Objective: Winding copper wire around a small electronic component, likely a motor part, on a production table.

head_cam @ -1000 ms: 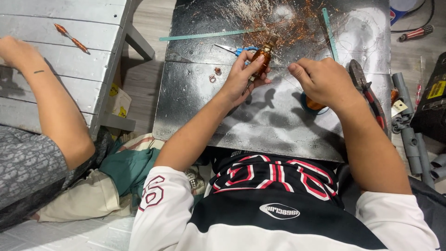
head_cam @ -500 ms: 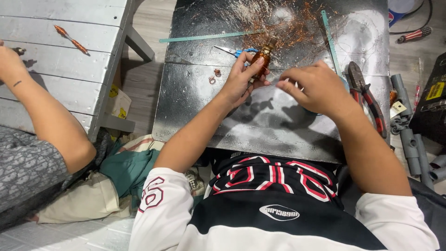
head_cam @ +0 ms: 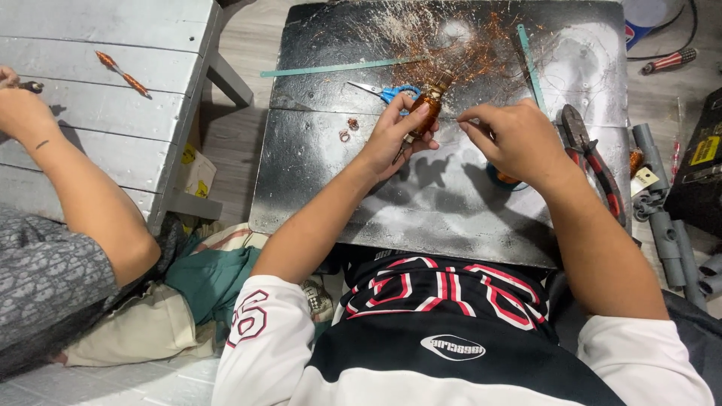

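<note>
- The left hand [head_cam: 397, 134] is closed around a small copper-wound coil [head_cam: 426, 105], which looks like a motor armature, and holds it a little above the dark metal work plate [head_cam: 421, 203].
- The right hand [head_cam: 513, 135] is just beside it, with thumb and forefinger pinched together near the coil; they probably grip a thin copper wire, but the wire itself is too fine to see clearly.
- I judge the step in hand is the pulling of wire from the coil, because loose copper strands [head_cam: 459, 37] lie spread on the far part of the plate.
- The next move calls for a steady grip on the coil and a straight, gentle pull, so the fine wire does not break.
- Blue-handled scissors [head_cam: 387, 92] lie just behind the left hand; red-handled pliers [head_cam: 590, 158] lie to the right of the right hand.
- At the left, another person's arm [head_cam: 68, 180] rests on a grey wooden table [head_cam: 113, 105].
</note>
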